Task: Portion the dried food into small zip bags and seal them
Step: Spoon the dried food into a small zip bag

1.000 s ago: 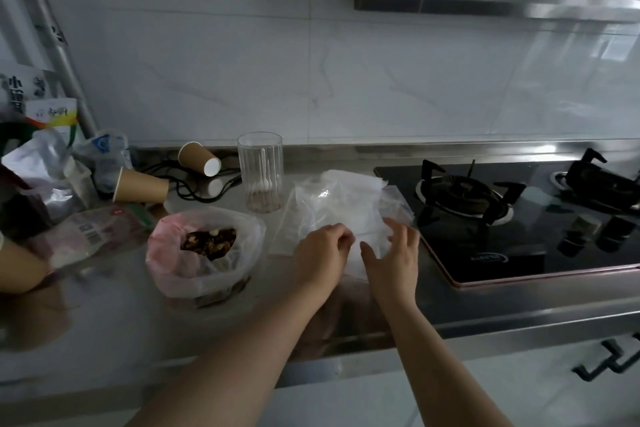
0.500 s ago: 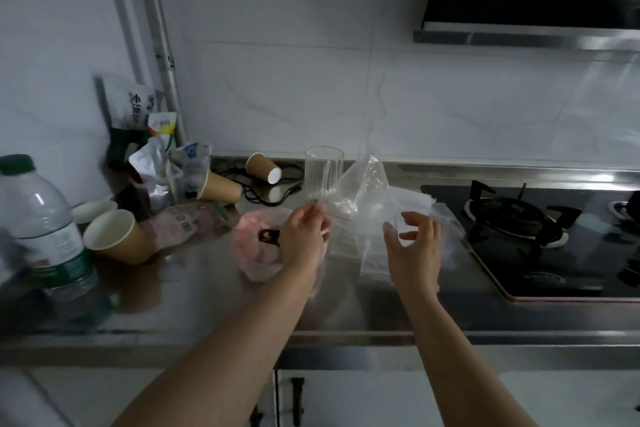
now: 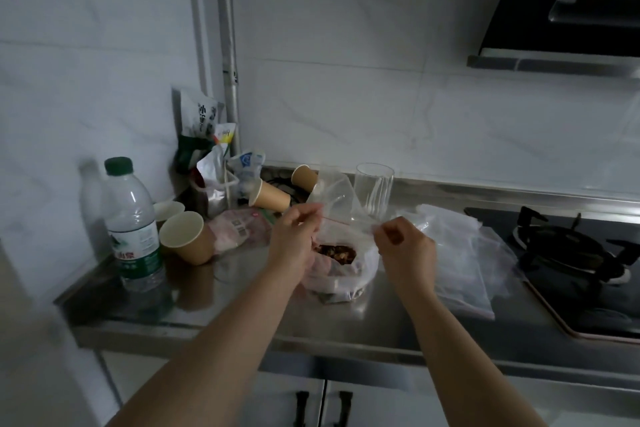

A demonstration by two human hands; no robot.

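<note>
Now both hands' fingers pinch the zip bag [image 3: 337,199], red seal strip level, left-to-right.

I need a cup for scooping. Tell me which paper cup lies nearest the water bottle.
The paper cup on its side, mouth toward the camera, right beside the water bottle; the others lie farther back.

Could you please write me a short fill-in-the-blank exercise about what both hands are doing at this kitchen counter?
1. Both hands hold one small clear zip bag with a ____ seal line.
2. Below it sits a pink-tinted plastic bag of dark dried ____.
3. The green-capped plastic water bottle stands ____.
4. The left hand and right hand ____ the bag's edges.

Missing words: red; food; upright; pinch
</note>
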